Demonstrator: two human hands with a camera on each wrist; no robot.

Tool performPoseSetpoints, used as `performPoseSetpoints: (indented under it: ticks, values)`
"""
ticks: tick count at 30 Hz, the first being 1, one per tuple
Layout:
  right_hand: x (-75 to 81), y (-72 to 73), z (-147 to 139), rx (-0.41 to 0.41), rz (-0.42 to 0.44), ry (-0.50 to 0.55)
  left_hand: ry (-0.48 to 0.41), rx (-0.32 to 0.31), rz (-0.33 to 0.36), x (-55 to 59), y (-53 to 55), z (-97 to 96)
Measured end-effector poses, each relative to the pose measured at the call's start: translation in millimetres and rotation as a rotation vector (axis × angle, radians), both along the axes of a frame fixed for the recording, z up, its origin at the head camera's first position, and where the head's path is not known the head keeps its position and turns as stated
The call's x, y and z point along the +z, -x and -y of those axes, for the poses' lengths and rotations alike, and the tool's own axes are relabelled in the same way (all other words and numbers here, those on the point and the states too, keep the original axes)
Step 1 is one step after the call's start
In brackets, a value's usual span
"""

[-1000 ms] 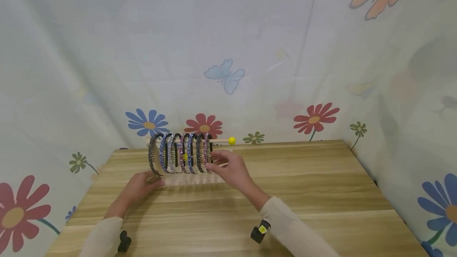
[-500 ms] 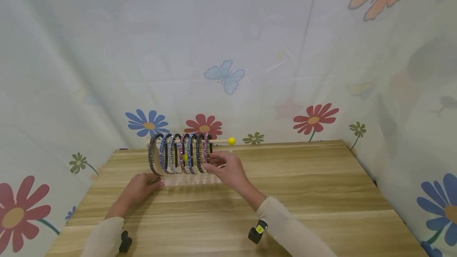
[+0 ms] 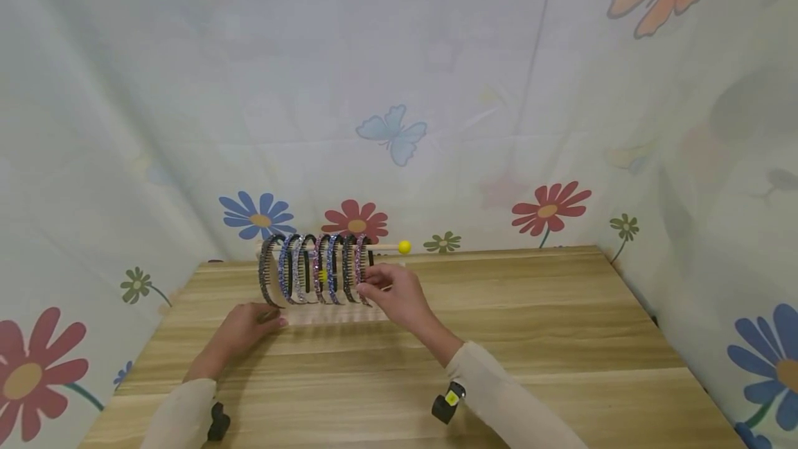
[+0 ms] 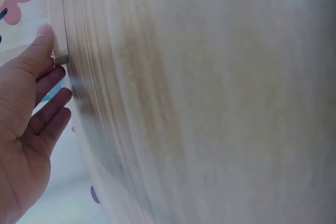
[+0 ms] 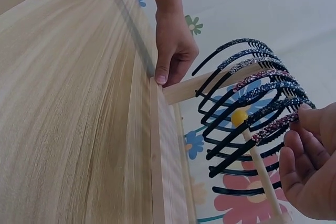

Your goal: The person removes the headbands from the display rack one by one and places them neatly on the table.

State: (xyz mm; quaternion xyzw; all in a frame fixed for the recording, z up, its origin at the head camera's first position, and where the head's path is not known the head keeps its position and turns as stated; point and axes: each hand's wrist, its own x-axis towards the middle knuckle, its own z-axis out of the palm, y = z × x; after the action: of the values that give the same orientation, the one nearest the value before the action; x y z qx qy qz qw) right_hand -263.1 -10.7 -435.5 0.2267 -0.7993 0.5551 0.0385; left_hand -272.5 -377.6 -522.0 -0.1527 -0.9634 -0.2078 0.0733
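Observation:
Several glittery headbands with black comb teeth hang in a row on a wooden rack, whose base [image 5: 157, 156] lies along the tabletop. At the right end of the row, my right hand [image 3: 402, 296] pinches the pink headband [image 5: 273, 129] between thumb and fingers. My left hand [image 3: 243, 328] grips the left end of the base, its thumb on top, as the left wrist view shows. The rack's upper rod ends in a yellow ball [image 3: 404, 247]. Behind the headbands a second yellow ball [image 5: 239, 116] shows on another rod.
The wood-grain table [image 3: 530, 338] reaches back to a pale cloth backdrop [image 3: 474, 158] printed with flowers and butterflies. A black wrist camera [image 3: 218, 423] hangs at the left sleeve, and another camera [image 3: 446, 405] at the right sleeve.
My right hand and its sleeve have shifted slightly left, still at the pink headband. The left hand and the rack have stayed in place.

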Motion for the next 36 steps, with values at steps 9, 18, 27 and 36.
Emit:
performPoseSetpoints:
  ticks: [9,18,27,36]
  values:
    - [1.2,1.7,-4.4,-0.040,0.024,-0.028,-0.005,0.012,0.024,-0.9,1.4,-0.7]
    - [9.0,3.9,-12.7,-0.041,0.021,-0.023,0.000,0.011,0.028,1.5,1.5,-1.6]
    - [18.9,5.0,-22.5,-0.040,-0.022,-0.026,0.004,0.021,0.046,0.9,2.4,-0.1]
    - [28.8,5.2,-28.8,-0.060,-0.068,-0.005,0.022,-0.002,0.015,0.6,2.0,0.0]
